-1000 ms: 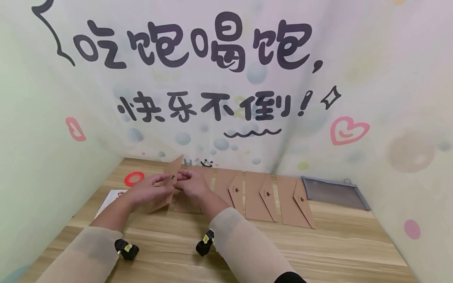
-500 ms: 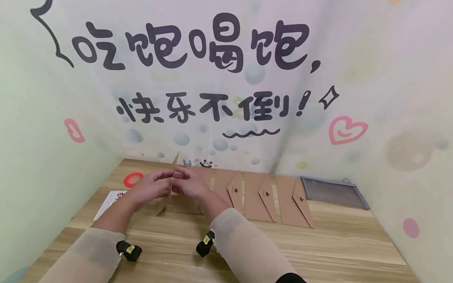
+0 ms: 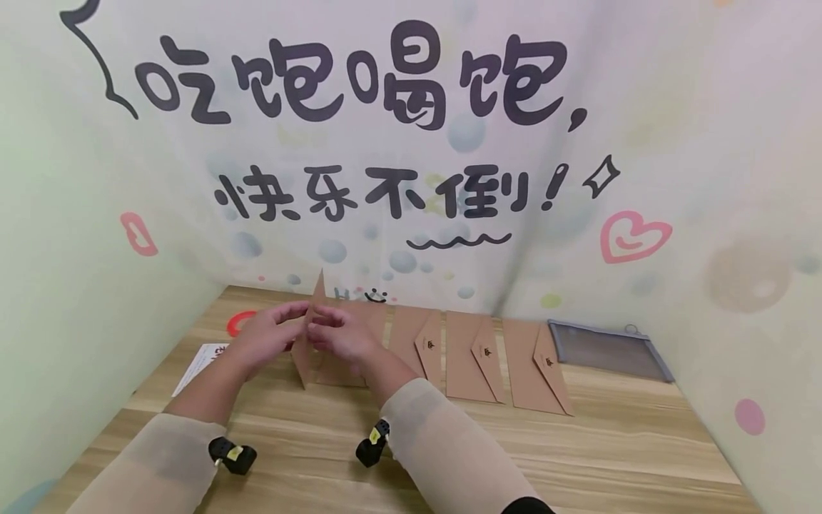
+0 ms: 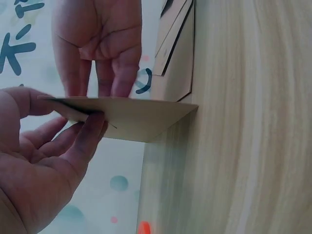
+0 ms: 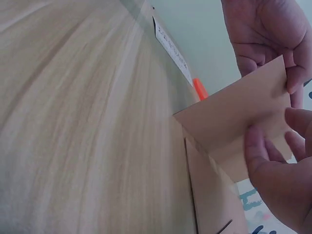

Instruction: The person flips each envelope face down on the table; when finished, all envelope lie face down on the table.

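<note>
A brown paper envelope (image 3: 320, 293) stands on edge over the table, seen nearly edge-on in the head view. My left hand (image 3: 270, 334) holds it from the left side, fingers and thumb at its upper edge, as the left hand (image 4: 44, 151) shows in its own wrist view. From the right side my right hand (image 3: 343, 334) meets the envelope; in the right wrist view the fingers of the right hand (image 5: 278, 180) touch the plain face of the envelope (image 5: 234, 107). Another brown envelope (image 3: 366, 314) lies flat, partly hidden under the right hand.
Three more envelopes with crown prints, among them a middle one (image 3: 465, 357), lie in a row to the right. Beyond them is a grey mesh zip pouch (image 3: 606, 350). At left lie a red ring (image 3: 236, 323) and a printed white card (image 3: 198, 364). A printed cloth (image 3: 411, 143) hangs behind.
The held envelope has turned from showing its crown-marked face to standing nearly upright and edge-on. Both hands stay at it, shifting only slightly. The row of envelopes has not moved.
</note>
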Demonstrator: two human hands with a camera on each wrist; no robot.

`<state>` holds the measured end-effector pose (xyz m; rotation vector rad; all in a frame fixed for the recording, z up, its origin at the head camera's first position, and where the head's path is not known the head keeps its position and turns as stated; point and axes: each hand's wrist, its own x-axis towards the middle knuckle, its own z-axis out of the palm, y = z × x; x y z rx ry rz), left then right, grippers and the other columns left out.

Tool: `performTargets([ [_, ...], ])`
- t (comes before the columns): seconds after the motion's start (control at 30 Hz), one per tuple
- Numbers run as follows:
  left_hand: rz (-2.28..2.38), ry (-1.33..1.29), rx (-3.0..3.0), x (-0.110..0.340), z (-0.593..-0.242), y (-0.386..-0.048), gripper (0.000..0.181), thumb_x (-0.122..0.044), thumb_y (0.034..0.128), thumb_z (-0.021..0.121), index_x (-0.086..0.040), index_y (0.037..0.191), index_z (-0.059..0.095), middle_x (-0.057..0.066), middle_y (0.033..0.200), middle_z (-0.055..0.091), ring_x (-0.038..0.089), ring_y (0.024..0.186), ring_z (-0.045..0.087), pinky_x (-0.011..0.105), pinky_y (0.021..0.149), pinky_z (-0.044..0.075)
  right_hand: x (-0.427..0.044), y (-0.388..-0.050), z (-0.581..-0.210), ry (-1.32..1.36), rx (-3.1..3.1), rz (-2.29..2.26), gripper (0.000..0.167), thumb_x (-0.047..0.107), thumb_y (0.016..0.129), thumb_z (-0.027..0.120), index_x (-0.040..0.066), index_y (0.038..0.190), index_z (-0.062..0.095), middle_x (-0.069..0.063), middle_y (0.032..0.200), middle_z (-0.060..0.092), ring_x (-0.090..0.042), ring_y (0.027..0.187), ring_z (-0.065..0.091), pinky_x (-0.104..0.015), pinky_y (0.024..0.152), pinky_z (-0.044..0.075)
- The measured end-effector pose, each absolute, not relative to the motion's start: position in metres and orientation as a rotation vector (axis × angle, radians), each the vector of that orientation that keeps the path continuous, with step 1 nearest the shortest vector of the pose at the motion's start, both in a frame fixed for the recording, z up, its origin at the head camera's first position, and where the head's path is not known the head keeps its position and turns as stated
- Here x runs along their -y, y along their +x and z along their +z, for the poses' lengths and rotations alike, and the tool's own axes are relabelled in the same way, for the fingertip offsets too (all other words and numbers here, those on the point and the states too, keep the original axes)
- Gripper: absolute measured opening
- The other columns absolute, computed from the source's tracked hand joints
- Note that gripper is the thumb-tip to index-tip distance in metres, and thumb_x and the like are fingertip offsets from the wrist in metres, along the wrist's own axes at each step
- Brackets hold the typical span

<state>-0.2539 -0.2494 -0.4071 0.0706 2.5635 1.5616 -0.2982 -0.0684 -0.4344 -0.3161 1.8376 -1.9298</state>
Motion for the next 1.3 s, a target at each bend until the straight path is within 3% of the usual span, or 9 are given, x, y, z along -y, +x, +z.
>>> performTargets([
  [0.13, 1.594, -0.011, -2.582, 0.253, -0.406, -0.253, 0.063, -0.031, 0.1073, 0.057, -0.013, 0.166, 0.040, 0.012, 0.168, 0.048, 0.035, 0.145, 0.054, 0.036, 0.101, 0.058, 0.070, -0.299, -0.441, -0.309, -1.854, -1.835, 0.052, 0.017, 0.104, 0.070, 0.019, 0.155, 0.059, -0.007, 0.150, 0.065, -0.019, 0.126, 0.069, -0.048, 0.118, 0.052],
  [0.23, 1.643, -0.049, -2.582, 0.256, -0.407, -0.252, 0.065, -0.016, 0.1017, 0.054, -0.013, 0.165, 0.041, 0.010, 0.168, 0.049, 0.031, 0.144, 0.053, 0.022, 0.090, 0.053, 0.071, -0.301, -0.446, -0.273, -1.815, -1.826, 0.054, 0.014, 0.104, 0.069, 0.017, 0.156, 0.056, -0.007, 0.151, 0.064, -0.017, 0.126, 0.066, -0.048, 0.118, 0.052],
  [0.47, 1.677, -0.064, -2.640, 0.267, -0.411, -0.249, 0.066, -0.006, 0.0983, 0.055, -0.010, 0.163, 0.044, 0.011, 0.168, 0.048, 0.039, 0.151, 0.049, 0.019, 0.077, 0.051, 0.073, -0.302, -0.454, -0.263, -1.887, -1.782, 0.052, 0.006, 0.101, 0.069, 0.005, 0.152, 0.058, -0.010, 0.153, 0.063, -0.018, 0.129, 0.064, -0.045, 0.116, 0.053],
  [0.6, 1.565, -0.124, -2.746, 0.275, -0.416, -0.250, 0.067, -0.005, 0.0943, 0.054, -0.008, 0.161, 0.047, 0.013, 0.167, 0.049, 0.042, 0.151, 0.050, 0.018, 0.080, 0.053, 0.073, -0.300, -0.455, -0.299, -2.027, -1.699, 0.043, 0.004, 0.098, 0.072, 0.003, 0.140, 0.068, -0.009, 0.143, 0.070, -0.016, 0.123, 0.064, -0.037, 0.110, 0.056],
  [0.77, 1.427, -0.168, -2.838, 0.284, -0.425, -0.255, 0.065, -0.006, 0.0925, 0.052, -0.003, 0.157, 0.051, 0.019, 0.163, 0.052, 0.044, 0.147, 0.052, 0.037, 0.097, 0.055, 0.074, -0.298, -0.456, -0.344, -2.175, -1.603, 0.035, 0.002, 0.097, 0.072, 0.003, 0.132, 0.073, -0.009, 0.131, 0.076, -0.010, 0.110, 0.063, -0.025, 0.097, 0.056],
  [0.9, 1.312, -0.192, -2.888, 0.289, -0.432, -0.259, 0.060, -0.013, 0.0961, 0.050, 0.003, 0.155, 0.051, 0.025, 0.156, 0.056, 0.044, 0.142, 0.054, 0.055, 0.112, 0.050, 0.076, -0.298, -0.457, -0.338, -2.236, -1.560, 0.035, 0.003, 0.097, 0.072, 0.004, 0.133, 0.073, -0.007, 0.129, 0.077, -0.008, 0.108, 0.064, -0.024, 0.093, 0.057],
  [1.17, 1.084, -0.129, -2.888, 0.292, -0.445, -0.265, 0.059, -0.023, 0.1032, 0.052, 0.008, 0.152, 0.049, 0.034, 0.147, 0.060, 0.051, 0.138, 0.057, 0.062, 0.116, 0.048, 0.076, -0.295, -0.451, -0.308, -2.276, -1.507, 0.038, 0.006, 0.098, 0.073, 0.006, 0.136, 0.073, -0.005, 0.133, 0.075, -0.016, 0.123, 0.065, -0.039, 0.113, 0.055],
  [1.3, 1.074, -0.138, -2.859, 0.286, -0.447, -0.262, 0.060, -0.025, 0.1037, 0.052, 0.007, 0.154, 0.047, 0.035, 0.149, 0.057, 0.053, 0.140, 0.054, 0.065, 0.117, 0.045, 0.074, -0.296, -0.452, -0.334, -2.283, -1.504, 0.037, 0.004, 0.099, 0.070, 0.007, 0.136, 0.073, -0.006, 0.135, 0.075, -0.017, 0.127, 0.064, -0.038, 0.116, 0.053],
])
